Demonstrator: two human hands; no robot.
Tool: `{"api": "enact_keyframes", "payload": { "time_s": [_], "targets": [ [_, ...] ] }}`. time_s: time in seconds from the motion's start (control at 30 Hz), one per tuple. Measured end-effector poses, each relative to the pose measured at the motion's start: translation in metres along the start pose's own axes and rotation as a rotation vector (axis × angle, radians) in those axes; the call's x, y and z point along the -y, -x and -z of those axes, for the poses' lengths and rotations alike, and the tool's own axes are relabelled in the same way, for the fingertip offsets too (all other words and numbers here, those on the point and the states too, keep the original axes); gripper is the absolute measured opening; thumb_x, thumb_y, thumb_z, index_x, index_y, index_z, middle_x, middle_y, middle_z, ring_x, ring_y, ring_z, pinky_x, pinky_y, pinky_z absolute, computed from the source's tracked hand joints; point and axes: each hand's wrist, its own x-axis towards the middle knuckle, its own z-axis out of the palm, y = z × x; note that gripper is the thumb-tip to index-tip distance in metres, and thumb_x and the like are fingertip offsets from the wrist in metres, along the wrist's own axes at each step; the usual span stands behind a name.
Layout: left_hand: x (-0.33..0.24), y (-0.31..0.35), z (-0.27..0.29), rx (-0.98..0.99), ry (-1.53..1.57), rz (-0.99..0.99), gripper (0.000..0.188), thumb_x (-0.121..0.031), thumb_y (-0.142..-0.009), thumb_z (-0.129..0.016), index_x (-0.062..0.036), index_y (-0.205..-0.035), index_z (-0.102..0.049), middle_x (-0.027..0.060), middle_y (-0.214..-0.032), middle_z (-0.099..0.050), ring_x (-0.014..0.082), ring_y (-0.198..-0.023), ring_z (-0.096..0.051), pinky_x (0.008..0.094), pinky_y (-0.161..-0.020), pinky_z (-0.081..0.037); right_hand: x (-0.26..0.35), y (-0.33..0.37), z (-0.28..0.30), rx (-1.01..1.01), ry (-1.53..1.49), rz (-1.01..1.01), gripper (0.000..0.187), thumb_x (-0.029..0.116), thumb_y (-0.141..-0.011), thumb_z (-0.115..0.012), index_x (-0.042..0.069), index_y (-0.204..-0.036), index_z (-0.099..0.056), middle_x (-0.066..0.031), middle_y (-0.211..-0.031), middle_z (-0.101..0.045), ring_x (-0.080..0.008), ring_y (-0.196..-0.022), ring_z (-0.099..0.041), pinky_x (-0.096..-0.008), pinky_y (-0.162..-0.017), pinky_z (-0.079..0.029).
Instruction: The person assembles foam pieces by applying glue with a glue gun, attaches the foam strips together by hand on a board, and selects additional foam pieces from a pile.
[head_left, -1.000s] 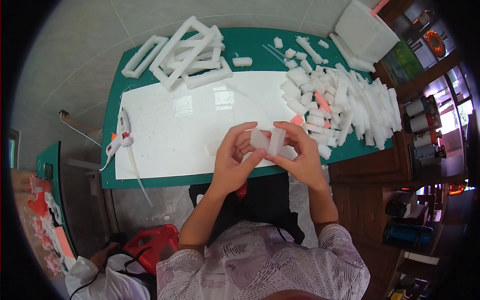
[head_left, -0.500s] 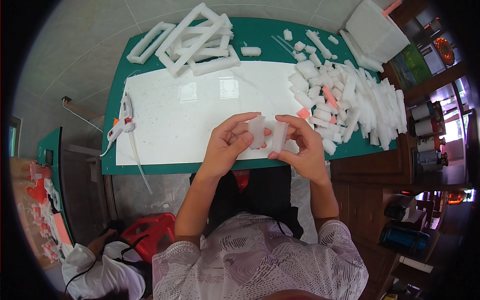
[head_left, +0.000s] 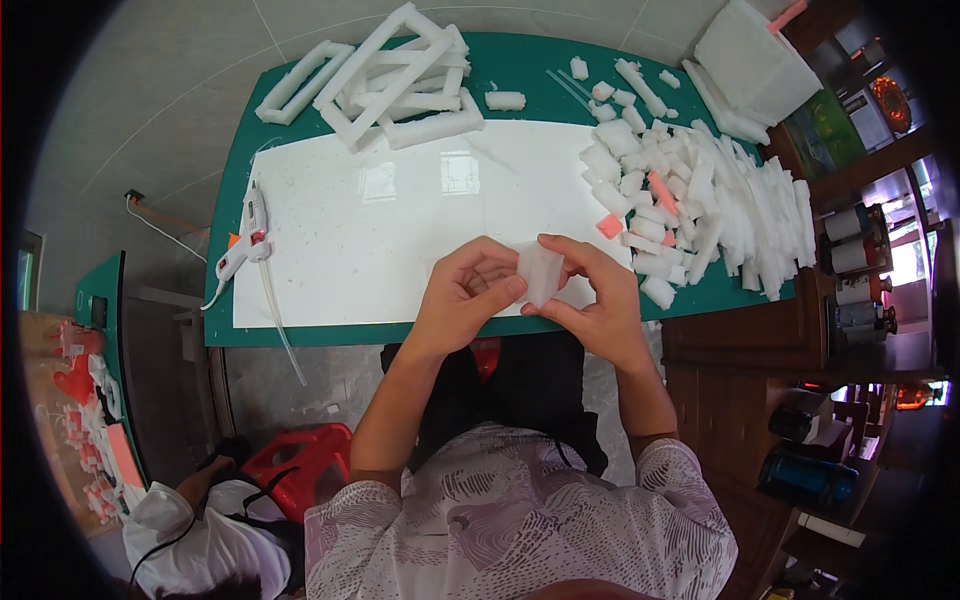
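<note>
Above the near edge of the white board, my left hand (head_left: 472,292) and my right hand (head_left: 603,300) meet around white foam pieces (head_left: 540,272). Fingers and thumbs of both hands close on the foam from either side. The pieces sit face to face and look like one small block; the seam between them cannot be made out. Part of the foam on the left is hidden by my left fingers.
A glue gun (head_left: 257,238) with a glue stick lies on the white board (head_left: 370,250) at left. Foam frames (head_left: 395,80) are stacked at the back. Foam blocks and strips (head_left: 715,205) heap at right, beside a large foam block (head_left: 760,65). A person (head_left: 215,535) is at lower left.
My hands have come together. The two foam pieces, held apart in separate hands before, are now up against each other.
</note>
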Motion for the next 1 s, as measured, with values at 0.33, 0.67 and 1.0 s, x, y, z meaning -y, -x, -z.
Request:
{"api": "enact_keyframes", "payload": {
  "time_s": [0.33, 0.67, 1.0],
  "targets": [
    [0.034, 0.05, -0.024, -0.09, -0.267, 0.095, 0.035, 0.005, -0.087, -0.074, 0.004, -0.12, -0.062, 0.0092, -0.124, -0.061, 0.0176, -0.11, -0.064, 0.0334, -0.094, -0.054, -0.018, 0.067, -0.02, -0.038, 0.241, 0.088, 0.061, 0.002, -0.073, -0.084, 0.006, -0.13, -0.064, -0.0117, -0.089, -0.065, -0.0291, -0.079, -0.063, -0.0361, -0.07, -0.053],
    [0.021, 0.056, -0.006, -0.028, -0.612, -0.05, 0.04, -0.003, -0.084, -0.078, -0.0016, -0.122, -0.065, 0.0135, -0.125, -0.065, 0.0209, -0.111, -0.063, 0.0329, -0.087, -0.053, -0.032, 0.081, -0.027, 0.066, -0.314, -0.228, 0.044, -0.004, -0.082, -0.077, -0.004, -0.123, -0.062, -0.0106, -0.116, -0.064, -0.014, -0.097, -0.065, -0.0263, -0.081, -0.055],
    [0.005, 0.008, 0.043, -0.017, -1.372, -0.212, 0.039, -0.011, -0.084, -0.074, -0.0064, -0.122, -0.066, 0.013, -0.122, -0.063, 0.0337, -0.115, -0.057, 0.0442, -0.1, -0.042, -0.088, 0.025, -0.009, -0.434, -0.305, -0.355, 0.031, 0.006, -0.086, -0.076, -0.003, -0.113, -0.063, -0.0065, -0.102, -0.067, -0.0113, -0.085, -0.064, -0.0255, -0.075, -0.052]
  ]
}}
